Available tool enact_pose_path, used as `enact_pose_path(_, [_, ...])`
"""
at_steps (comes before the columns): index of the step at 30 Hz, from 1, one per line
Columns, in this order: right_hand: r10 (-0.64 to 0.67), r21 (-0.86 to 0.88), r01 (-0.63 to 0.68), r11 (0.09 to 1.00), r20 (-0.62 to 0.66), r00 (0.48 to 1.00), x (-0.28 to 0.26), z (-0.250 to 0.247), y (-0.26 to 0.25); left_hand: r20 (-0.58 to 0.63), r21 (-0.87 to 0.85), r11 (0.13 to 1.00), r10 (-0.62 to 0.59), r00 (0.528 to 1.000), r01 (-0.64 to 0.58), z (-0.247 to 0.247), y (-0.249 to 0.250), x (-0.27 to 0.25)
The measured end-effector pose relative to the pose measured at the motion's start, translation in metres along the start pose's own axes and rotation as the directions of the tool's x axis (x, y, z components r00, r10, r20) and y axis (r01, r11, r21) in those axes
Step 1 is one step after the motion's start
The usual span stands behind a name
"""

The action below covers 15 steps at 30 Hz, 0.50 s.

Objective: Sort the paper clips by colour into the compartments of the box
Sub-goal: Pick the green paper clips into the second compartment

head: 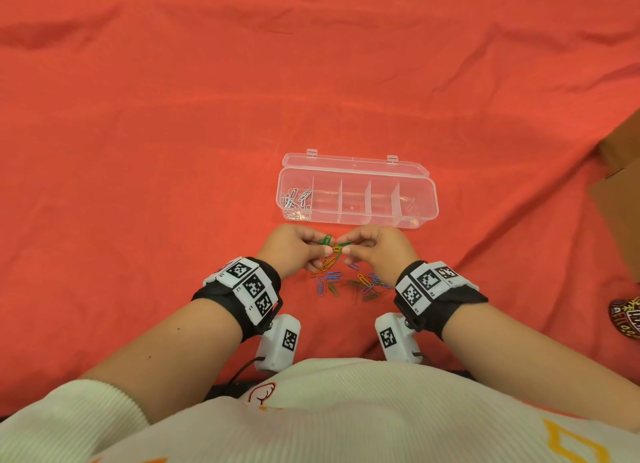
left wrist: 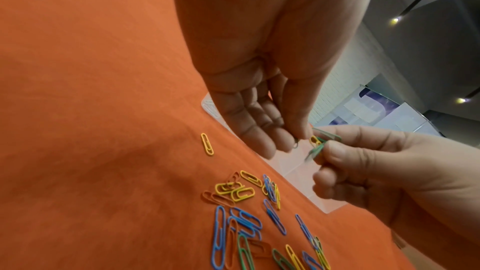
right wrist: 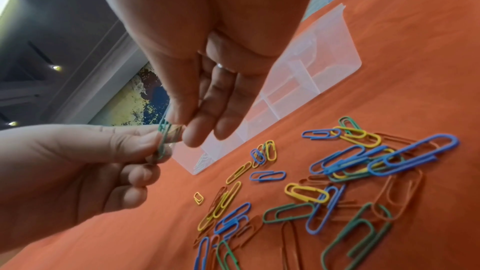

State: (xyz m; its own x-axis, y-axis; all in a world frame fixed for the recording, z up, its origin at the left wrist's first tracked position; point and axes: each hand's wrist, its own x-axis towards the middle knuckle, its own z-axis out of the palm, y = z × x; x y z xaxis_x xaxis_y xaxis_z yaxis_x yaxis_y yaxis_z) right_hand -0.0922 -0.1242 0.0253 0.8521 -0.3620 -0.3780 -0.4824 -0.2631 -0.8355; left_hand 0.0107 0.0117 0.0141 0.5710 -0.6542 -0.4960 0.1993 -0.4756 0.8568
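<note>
On the red cloth [head: 173, 133] just before the box [head: 356, 220], both hands (left hand [head: 287, 251], right hand [head: 381, 251]) pinch tangled green clips [head: 327, 240], seemingly separating them; next, probably, an empty compartment.

The box [head: 356, 190] lies beyond both hands, the loose paper clips [head: 346, 282] between the wrists.

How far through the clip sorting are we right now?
Early. Done: only white clips sit in the leftmost compartment of the clear box; the middle compartments look empty, the rightmost is unclear. In hand: the left hand and right hand both pinch a tangle of green and yellow clips, seemingly separating them. Left: the loose pile of blue, yellow, green and orange clips on the cloth.
</note>
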Motion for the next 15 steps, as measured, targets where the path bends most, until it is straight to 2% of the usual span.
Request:
enact_pose_path(8, [-0.01, -0.032, 0.008, 0.999, -0.05, 0.999, 0.006, 0.002, -0.007, -0.066, 0.006, 1.0, 0.011, 0.998, -0.01, 0.004, 0.004, 0.004])
enact_pose_path(13, [-0.025, -0.058, 0.018, 0.998, -0.129, 0.991, 0.014, 0.0, -0.005, -0.215, 0.058, 0.997, 0.054, 0.975, -0.042, -0.002, 0.018, 0.012])
enact_pose_path(15, [-0.012, -0.046, 0.005, 0.999, -0.161, 0.987, 0.016, -0.003, -0.003, -0.259, 0.154, 0.985, 0.119, 0.958, -0.081, -0.005, 0.028, 0.017])
